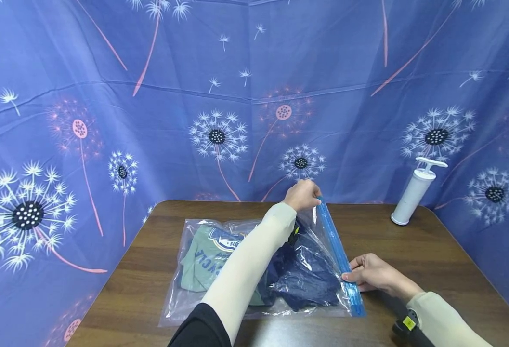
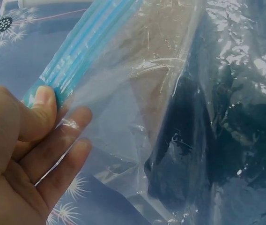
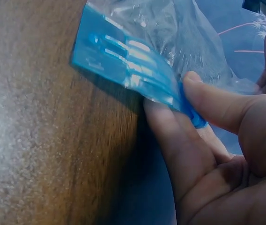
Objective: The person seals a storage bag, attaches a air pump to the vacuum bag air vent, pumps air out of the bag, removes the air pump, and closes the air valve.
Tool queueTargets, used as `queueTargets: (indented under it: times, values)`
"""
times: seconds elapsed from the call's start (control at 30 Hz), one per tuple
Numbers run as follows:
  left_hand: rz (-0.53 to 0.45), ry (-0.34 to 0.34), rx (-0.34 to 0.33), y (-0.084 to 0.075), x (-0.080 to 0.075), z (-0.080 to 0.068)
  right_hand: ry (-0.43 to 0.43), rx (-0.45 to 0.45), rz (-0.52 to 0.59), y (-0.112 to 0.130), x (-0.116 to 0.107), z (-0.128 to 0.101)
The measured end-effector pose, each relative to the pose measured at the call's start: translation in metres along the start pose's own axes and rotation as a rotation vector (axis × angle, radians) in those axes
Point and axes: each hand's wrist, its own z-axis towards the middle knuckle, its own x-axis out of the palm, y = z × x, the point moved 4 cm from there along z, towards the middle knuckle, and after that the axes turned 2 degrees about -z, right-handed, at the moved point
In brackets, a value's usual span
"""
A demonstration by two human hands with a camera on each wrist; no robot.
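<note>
clothes in the bag, blue strip held at both ends

head view: a clear plastic bag (image 1: 193, 294) lies flat on the wooden table (image 1: 410, 250), with a green shirt (image 1: 202, 260) and a dark blue garment (image 1: 306, 274) already inside. the left hand (image 1: 301, 194) holds the far end of the blue zip strip (image 1: 336, 250) and the right hand (image 1: 373, 273) holds the near end. so the packing looks done; whether the strip is sealed along its length cannot be told. a white hand pump (image 1: 414, 191) stands well apart at the far right of the table, untouched.

left wrist view: the thumb (image 2: 41, 112) presses the strip (image 2: 84, 42) against the fingers behind the film, a narrow pinch. the bag mouth looks loose and crinkled here, the dark garment (image 2: 226, 140) showing through.

right wrist view: the thumb (image 3: 217, 105) and fingers below pinch the strip's end (image 3: 123, 61) just above the table (image 3: 39, 131). pressing the strip shut and drawing out the air seem left to do.
</note>
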Motion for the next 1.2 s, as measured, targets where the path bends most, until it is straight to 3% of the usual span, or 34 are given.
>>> queueTargets:
  times: [0.57,1.2]
  values:
    - [-0.014,-0.016,0.007,-0.001,-0.001,0.000,0.026,0.026,0.007,-0.005,0.001,-0.009]
    - [-0.033,-0.028,0.019,0.003,-0.002,-0.002,0.077,-0.011,0.022,-0.005,0.007,-0.017]
